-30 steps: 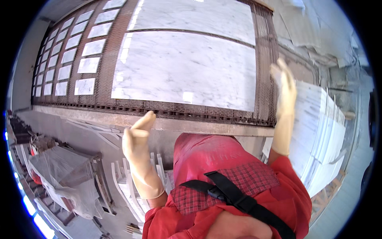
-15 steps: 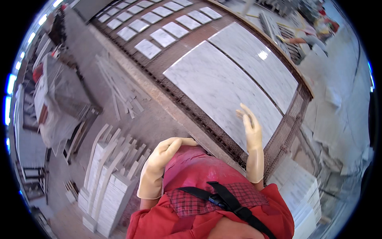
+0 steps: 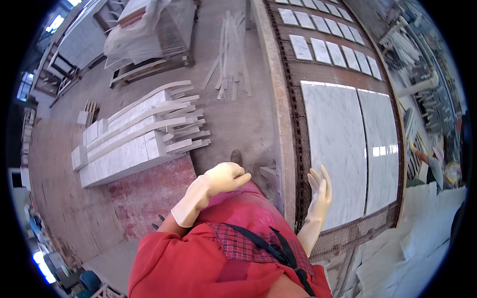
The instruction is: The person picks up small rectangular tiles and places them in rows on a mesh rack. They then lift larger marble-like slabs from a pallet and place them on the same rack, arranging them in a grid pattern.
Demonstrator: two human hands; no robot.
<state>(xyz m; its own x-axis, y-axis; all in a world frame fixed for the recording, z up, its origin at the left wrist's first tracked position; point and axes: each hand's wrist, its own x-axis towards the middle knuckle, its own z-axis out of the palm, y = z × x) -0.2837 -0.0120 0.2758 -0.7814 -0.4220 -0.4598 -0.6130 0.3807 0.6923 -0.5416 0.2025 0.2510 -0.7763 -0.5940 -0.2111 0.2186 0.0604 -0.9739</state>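
Pale cream rubber gloves cover both of my hands. Above my apron, my left hand (image 3: 224,179) hangs in the air with its thumb apart and its fingers loosely bent; I see nothing in it. My right hand (image 3: 319,191) is raised at the near left edge of a large white marble slab (image 3: 335,144), fingers stretched and empty. Whether it touches the slab I cannot tell. Alongside lies a second polished slab (image 3: 381,149), a narrow gap between the two. Both rest on a brown mesh conveyor bed (image 3: 343,243), with rows of small marble tiles (image 3: 328,51) farther up.
A stack of white stone pieces (image 3: 131,144) with strips on top stands at left. Long thin strips (image 3: 229,54) lie on the floor ahead. Beyond them is a plastic-wrapped pallet (image 3: 149,37). The conveyor's side rail (image 3: 279,99) runs beside me. Another person (image 3: 433,164) works at far right.
My view has turned left, so the conveyor now runs along my right and the stone stack shows more fully. My left hand's fingers look more bent; the right stays raised by the slab.
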